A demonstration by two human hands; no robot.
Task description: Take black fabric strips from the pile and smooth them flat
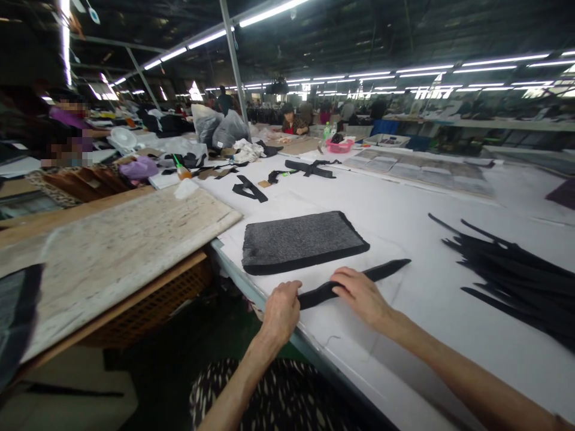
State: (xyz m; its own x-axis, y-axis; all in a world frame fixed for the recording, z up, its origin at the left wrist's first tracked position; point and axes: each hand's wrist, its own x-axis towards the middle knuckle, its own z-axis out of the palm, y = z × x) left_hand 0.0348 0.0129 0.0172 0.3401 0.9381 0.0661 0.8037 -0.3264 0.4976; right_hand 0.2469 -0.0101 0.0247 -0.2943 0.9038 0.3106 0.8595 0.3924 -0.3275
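Note:
A black fabric strip (386,270) lies slantwise near the front edge of the white-covered table (404,239). My left hand (282,306) is closed on its near left end, with the thumb and fingertips at the cloth. Farther along, my right hand (359,294) pinches the strip around its middle, fingers bent over it. The tapered far end sticks out beyond my right hand. Just behind the strip rests a flat stack of grey fabric panels (300,240) with black edges. My fingers hide parts of the strip.
On the right lies a bundle of long black strips (507,275). Black scraps (249,190) and a pink basket (339,145) are farther back. A stained pale board (112,251) stands to the left, across a gap. A person (72,126) is at the far left.

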